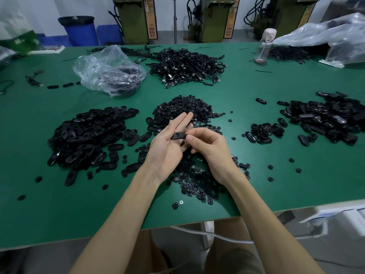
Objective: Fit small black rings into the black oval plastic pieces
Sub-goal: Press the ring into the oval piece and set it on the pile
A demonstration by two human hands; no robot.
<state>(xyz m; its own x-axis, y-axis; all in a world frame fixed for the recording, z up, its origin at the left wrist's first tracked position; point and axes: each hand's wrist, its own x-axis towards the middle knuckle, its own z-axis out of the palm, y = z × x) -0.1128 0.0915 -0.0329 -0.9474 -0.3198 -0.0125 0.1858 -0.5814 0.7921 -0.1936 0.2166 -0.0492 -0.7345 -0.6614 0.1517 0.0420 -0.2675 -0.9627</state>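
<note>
Oval piece (pixel 178 135) lies crosswise on my flat, open left hand (pixel 167 150) at frame centre; my right hand (pixel 209 147) pinches its right end.

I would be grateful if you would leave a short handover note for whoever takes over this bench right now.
Left hand: open, palm up, one oval piece lying across its fingers.
Right hand: pinches the end of that piece; whether a ring is seated in it cannot be seen.
Stock: ring pile behind the hands, loose rings beneath them, left oval pile, right oval pile.
Done: which oval pile is finished cannot be told.
Left: probably seat a ring in the held piece, then work through the ovals.
</note>
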